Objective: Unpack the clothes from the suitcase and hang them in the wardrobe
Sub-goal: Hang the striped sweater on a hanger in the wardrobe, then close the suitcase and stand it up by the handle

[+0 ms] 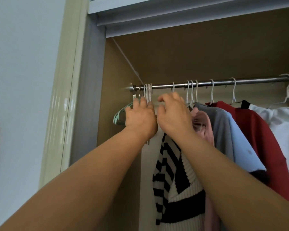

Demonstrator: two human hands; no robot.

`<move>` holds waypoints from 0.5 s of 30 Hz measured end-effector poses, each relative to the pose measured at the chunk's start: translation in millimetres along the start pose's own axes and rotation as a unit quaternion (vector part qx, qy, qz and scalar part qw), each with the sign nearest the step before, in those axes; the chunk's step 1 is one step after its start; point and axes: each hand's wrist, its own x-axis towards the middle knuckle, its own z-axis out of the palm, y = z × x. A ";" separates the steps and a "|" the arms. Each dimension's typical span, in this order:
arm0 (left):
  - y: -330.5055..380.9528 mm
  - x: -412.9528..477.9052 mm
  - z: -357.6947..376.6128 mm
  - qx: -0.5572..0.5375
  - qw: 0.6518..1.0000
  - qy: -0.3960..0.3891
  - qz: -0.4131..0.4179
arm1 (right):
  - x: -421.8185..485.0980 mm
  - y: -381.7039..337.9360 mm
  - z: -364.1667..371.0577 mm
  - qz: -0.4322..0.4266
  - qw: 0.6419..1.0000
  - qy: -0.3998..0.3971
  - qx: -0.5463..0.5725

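Note:
A steel wardrobe rod (163,86) runs across at head height. A bunch of empty white and green hangers (148,92) hangs at its left end. My left hand (140,116) is raised to them, its fingers lying fairly straight against their necks. Just to the right, my right hand (173,114) has its fingers curled round the neck of a white hanger (173,86) hooked on the rod. A black-and-white striped sweater (172,184) hangs below that hand. Its shoulders are hidden by my right wrist.
Right of the sweater hang a pink top (203,124), a grey garment (221,129), a light blue shirt (244,147), a red garment (264,139) and a white one (284,124). The wardrobe's left side wall (117,77) and door frame (65,72) stand close to my left hand.

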 end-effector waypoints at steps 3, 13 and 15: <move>-0.3 -27.2 -12.4 -0.021 0.997 0.072 0.000 | -28.1 -8.6 8.7 0.090 0.953 0.049 0.285; -12.6 -236.7 -12.0 0.008 0.989 -0.056 -0.136 | -216.1 -47.1 41.6 0.240 0.867 -0.181 0.398; -18.8 -287.5 -10.8 0.019 0.979 -0.096 -0.181 | -258.7 -67.3 38.6 0.255 0.834 -0.256 0.417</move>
